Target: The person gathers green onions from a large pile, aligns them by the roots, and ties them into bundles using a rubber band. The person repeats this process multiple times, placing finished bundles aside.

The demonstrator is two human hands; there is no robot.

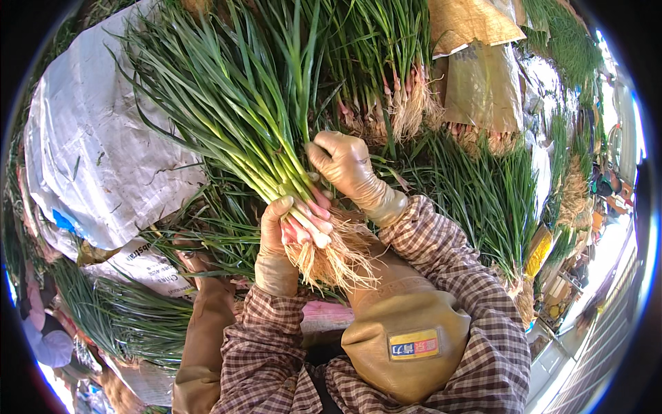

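Note:
My left hand, in a thin translucent glove, grips a bunch of young green garlic plants just above the bulbs. The thumb lies across the pale stems. Pinkish-white bulbs and a tangle of straw-coloured roots point towards me, while the long leaves fan out to the upper left. My right hand, gloved the same way, is curled at the right side of the stems. A green leaf runs up from between its thumb and forefinger; its other fingertips are partly hidden behind the stems.
Stacked green garlic with hanging roots stands ahead, partly under tan sacking. Another pile lies right, one more lower left. A white woven sheet covers the left side. Brown rubber waders cover my legs. A person is at far left.

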